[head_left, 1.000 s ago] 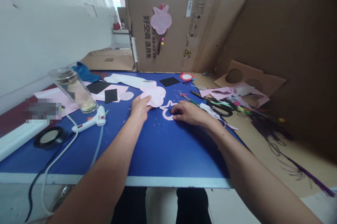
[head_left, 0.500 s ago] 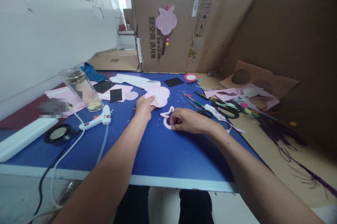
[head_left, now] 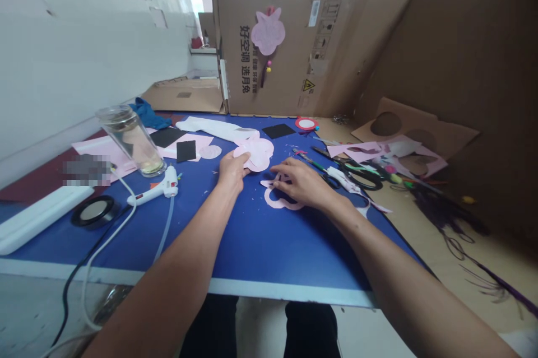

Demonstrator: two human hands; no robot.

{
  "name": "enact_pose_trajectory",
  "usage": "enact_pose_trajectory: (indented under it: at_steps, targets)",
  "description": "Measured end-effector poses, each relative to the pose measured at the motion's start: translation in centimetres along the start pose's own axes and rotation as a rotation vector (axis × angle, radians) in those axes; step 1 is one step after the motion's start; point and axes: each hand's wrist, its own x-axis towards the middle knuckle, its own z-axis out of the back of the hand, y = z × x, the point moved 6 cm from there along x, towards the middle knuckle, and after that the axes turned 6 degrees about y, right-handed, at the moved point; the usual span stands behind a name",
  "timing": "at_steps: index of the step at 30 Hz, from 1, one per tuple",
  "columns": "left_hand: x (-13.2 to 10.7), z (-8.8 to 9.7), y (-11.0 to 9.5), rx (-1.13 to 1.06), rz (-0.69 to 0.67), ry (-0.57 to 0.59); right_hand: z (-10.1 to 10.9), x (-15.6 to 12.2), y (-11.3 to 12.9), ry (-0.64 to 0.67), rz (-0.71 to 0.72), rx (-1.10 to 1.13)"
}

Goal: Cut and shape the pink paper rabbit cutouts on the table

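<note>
My left hand (head_left: 233,172) pinches a pink flower-shaped cutout (head_left: 259,153) by its lower left edge, thumb on top, just above the blue table. To its right, my right hand (head_left: 298,181) hovers with fingers loosely apart over a pink outline frame (head_left: 278,202) with pointed tips at the top. That frame lies on the table, partly covered by the hand; whether the fingertips touch it I cannot tell. A similar pink flower shape (head_left: 268,33) with beads below hangs on the upright cardboard in front.
At left are a white glue gun (head_left: 156,189), a glass jar (head_left: 134,142), black tape (head_left: 94,211) and a white power strip (head_left: 42,218). Black scissors (head_left: 361,174) and pink scraps (head_left: 357,150) lie at right. Black squares (head_left: 278,131) and a blue table (head_left: 269,257) surround the hands.
My right hand has let go of the pink outline frame, its fingers opening and lifting slightly up. The frame now lies flat beneath it. My left hand keeps its hold on the flower cutout.
</note>
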Motion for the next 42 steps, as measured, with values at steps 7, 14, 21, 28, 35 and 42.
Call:
enact_pose_trajectory:
  at_steps: [7, 14, 21, 28, 35, 42]
  targets:
    - [-0.2, 0.0, -0.2, -0.038, -0.01, -0.026, -2.7, 0.9, 0.7, 0.105, 0.028, -0.022]
    - [-0.3, 0.0, -0.2, -0.028, -0.017, -0.031, -2.4, 0.9, 0.8, 0.113, -0.006, 0.012]
    - [-0.1, 0.1, 0.0, -0.027, -0.019, -0.011, -1.3, 0.6, 0.9, 0.07, 0.03, 0.025]
    - [0.2, 0.2, 0.3, -0.035, -0.024, -0.006, 0.8, 0.0, 0.3, -0.002, -0.045, 0.171]
    - [0.0, 0.1, 0.2, -0.032, -0.02, -0.006, 3.1, 0.1, 0.9, -0.096, -0.039, 0.426]
    - [-0.1, 0.1, 0.1, -0.036, -0.028, 0.021, 4.9, -0.8, 2.2, -0.049, 0.111, 0.699]
